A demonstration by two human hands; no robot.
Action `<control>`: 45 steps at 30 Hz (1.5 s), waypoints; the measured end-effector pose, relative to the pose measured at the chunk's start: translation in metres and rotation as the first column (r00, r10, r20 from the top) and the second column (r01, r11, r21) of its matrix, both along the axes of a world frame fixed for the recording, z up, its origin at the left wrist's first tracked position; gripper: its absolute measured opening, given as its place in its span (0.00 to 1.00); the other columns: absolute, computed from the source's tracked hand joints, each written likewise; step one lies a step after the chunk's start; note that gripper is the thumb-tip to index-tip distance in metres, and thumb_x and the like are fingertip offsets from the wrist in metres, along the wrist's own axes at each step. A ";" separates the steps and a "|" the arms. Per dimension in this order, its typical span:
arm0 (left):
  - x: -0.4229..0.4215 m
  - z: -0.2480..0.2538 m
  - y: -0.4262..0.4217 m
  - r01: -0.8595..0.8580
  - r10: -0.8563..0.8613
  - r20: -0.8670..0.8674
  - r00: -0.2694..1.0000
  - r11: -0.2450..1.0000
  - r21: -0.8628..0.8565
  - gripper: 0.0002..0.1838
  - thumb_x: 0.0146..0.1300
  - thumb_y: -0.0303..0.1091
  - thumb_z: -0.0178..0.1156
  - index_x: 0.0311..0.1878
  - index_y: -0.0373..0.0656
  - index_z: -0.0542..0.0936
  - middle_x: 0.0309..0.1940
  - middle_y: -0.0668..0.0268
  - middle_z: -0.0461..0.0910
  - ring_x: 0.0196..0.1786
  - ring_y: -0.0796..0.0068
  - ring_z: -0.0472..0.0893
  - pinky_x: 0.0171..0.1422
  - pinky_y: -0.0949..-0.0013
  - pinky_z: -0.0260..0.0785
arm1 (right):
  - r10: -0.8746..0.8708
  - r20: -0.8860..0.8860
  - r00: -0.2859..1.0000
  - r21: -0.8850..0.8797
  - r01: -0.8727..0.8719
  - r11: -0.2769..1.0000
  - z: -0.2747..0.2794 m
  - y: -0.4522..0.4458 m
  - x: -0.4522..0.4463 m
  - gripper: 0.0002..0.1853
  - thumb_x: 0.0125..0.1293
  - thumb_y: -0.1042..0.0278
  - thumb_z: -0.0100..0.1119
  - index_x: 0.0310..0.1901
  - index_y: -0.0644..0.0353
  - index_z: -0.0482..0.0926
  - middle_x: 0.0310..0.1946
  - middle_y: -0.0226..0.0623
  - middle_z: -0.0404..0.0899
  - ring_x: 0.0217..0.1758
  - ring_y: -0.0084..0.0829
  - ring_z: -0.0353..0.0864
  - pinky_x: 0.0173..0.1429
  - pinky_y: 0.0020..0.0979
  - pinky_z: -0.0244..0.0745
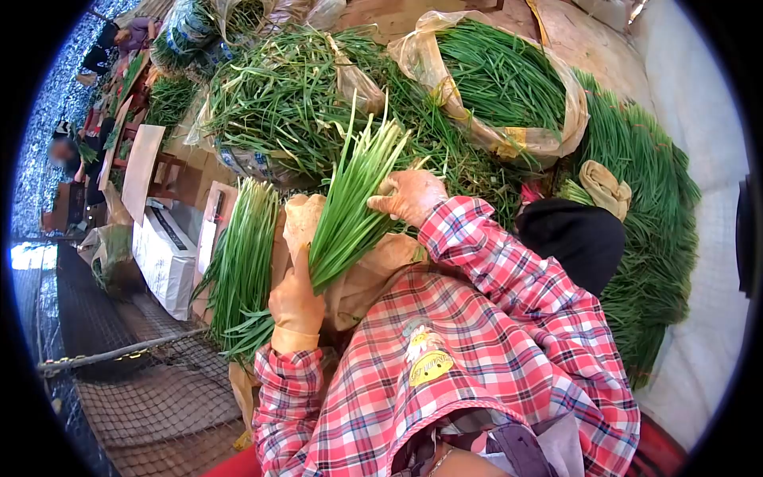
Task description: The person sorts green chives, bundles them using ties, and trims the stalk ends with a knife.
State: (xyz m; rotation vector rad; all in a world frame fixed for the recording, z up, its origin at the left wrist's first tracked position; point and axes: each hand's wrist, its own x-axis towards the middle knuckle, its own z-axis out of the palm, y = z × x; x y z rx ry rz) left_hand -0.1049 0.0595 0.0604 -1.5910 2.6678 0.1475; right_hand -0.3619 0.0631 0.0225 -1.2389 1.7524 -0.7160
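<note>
A loose bunch of garlic chives [354, 203] stands tilted over my lap, pale stalk ends up and green leaves down. My left hand [298, 306] grips its lower left side, with the index finger pointing up along the leaves. At the bunch's right edge, my right hand [413, 195] pinches stalks between thumb and fingers. Both hands seem to wear thin gloves. Just left, a thick row of trimmed chives [248, 246] lies on a board. Brown cloth or sacking [369, 278] covers my lap beneath the bunch.
Ahead lies a heap of loose chives [278, 95]; an open plastic sack of chives [509, 79] is beside it. Many bundles [648, 230] line the right side. A knife [216, 208], white box [164, 258] and netting [159, 405] are at left. Other people sit far left.
</note>
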 end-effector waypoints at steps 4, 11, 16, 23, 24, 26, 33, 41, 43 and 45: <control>-0.001 0.000 0.000 0.003 -0.003 0.006 1.000 1.000 0.005 0.35 0.48 0.27 0.60 0.63 0.51 0.64 0.33 0.53 0.78 0.33 0.46 0.78 0.35 0.51 0.69 | -0.052 0.152 0.987 -0.031 0.057 0.998 -0.008 -0.004 0.001 0.14 0.56 0.58 0.62 0.35 0.61 0.80 0.22 0.37 0.80 0.24 0.26 0.80 0.32 0.30 0.74; 0.009 -0.016 -0.009 -0.011 0.010 0.006 1.000 0.995 0.101 0.36 0.46 0.28 0.60 0.63 0.50 0.63 0.34 0.51 0.78 0.35 0.47 0.79 0.37 0.53 0.71 | 0.597 0.459 0.658 -0.370 -0.469 0.802 0.052 0.053 0.039 0.13 0.60 0.56 0.59 0.28 0.59 0.81 0.24 0.35 0.79 0.28 0.28 0.78 0.33 0.28 0.73; 0.015 -0.017 -0.019 -0.027 0.137 -0.371 0.919 0.958 0.285 0.33 0.44 0.29 0.61 0.59 0.45 0.68 0.41 0.50 0.79 0.42 0.52 0.79 0.45 0.60 0.71 | 0.516 -0.141 0.845 0.408 -0.425 0.808 -0.015 0.022 -0.020 0.12 0.59 0.61 0.61 0.41 0.56 0.83 0.35 0.37 0.83 0.39 0.29 0.80 0.43 0.29 0.75; -0.016 -0.001 -0.024 0.137 0.340 -0.663 0.667 0.819 0.557 0.28 0.45 0.29 0.63 0.53 0.37 0.72 0.40 0.65 0.79 0.44 0.77 0.76 0.49 0.72 0.68 | 0.535 0.532 0.657 -0.147 -0.551 0.822 -0.111 0.016 -0.006 0.42 0.59 0.57 0.62 0.69 0.61 0.49 0.57 0.47 0.70 0.58 0.35 0.71 0.61 0.35 0.68; -0.028 0.001 -0.023 0.167 0.313 -0.707 0.635 0.837 0.521 0.28 0.45 0.29 0.63 0.53 0.37 0.72 0.40 0.65 0.79 0.44 0.77 0.76 0.50 0.72 0.68 | 0.460 0.678 0.573 -0.209 -0.450 0.868 -0.088 0.019 0.000 0.54 0.42 0.44 0.72 0.68 0.59 0.54 0.61 0.46 0.64 0.65 0.41 0.62 0.68 0.35 0.56; -0.052 0.004 -0.018 0.181 0.200 -0.751 0.629 0.902 0.392 0.27 0.44 0.29 0.63 0.52 0.37 0.72 0.38 0.64 0.79 0.42 0.74 0.77 0.48 0.70 0.68 | 0.303 0.938 0.172 -0.258 -0.241 0.936 -0.071 0.018 0.012 0.55 0.42 0.40 0.71 0.68 0.52 0.52 0.65 0.42 0.58 0.66 0.43 0.60 0.69 0.41 0.56; -0.130 -0.015 -0.005 0.083 0.124 -0.500 0.857 0.925 0.371 0.24 0.46 0.35 0.64 0.47 0.38 0.69 0.35 0.45 0.77 0.41 0.45 0.78 0.44 0.57 0.70 | 0.220 0.973 -0.068 -0.177 0.390 0.904 -0.012 0.000 -0.018 0.38 0.52 0.59 0.69 0.60 0.66 0.62 0.56 0.48 0.70 0.55 0.41 0.75 0.55 0.44 0.76; -0.105 0.022 -0.059 0.604 0.378 -0.708 0.597 0.368 0.706 0.45 0.47 0.37 0.69 0.67 0.37 0.57 0.63 0.51 0.63 0.64 0.56 0.65 0.66 0.57 0.60 | 0.287 0.938 0.194 -0.278 -0.072 0.958 0.034 -0.008 -0.124 0.41 0.51 0.61 0.65 0.65 0.60 0.56 0.40 0.38 0.79 0.36 0.29 0.80 0.42 0.39 0.81; -0.097 0.018 -0.079 0.729 0.489 -0.761 0.427 0.311 0.609 0.50 0.46 0.49 0.70 0.67 0.37 0.56 0.63 0.50 0.63 0.65 0.55 0.64 0.66 0.57 0.60 | 0.279 0.915 0.293 -0.216 -0.230 0.949 0.048 -0.012 -0.142 0.40 0.52 0.61 0.65 0.65 0.61 0.56 0.40 0.40 0.80 0.36 0.29 0.81 0.41 0.39 0.81; -0.109 0.002 -0.083 0.796 0.580 -0.759 0.297 0.289 0.532 0.58 0.41 0.64 0.68 0.67 0.35 0.54 0.62 0.50 0.65 0.64 0.55 0.66 0.65 0.55 0.62 | 0.314 0.890 0.330 -0.178 -0.382 0.907 0.053 -0.013 -0.136 0.39 0.53 0.63 0.64 0.64 0.63 0.57 0.42 0.46 0.79 0.36 0.33 0.83 0.39 0.39 0.83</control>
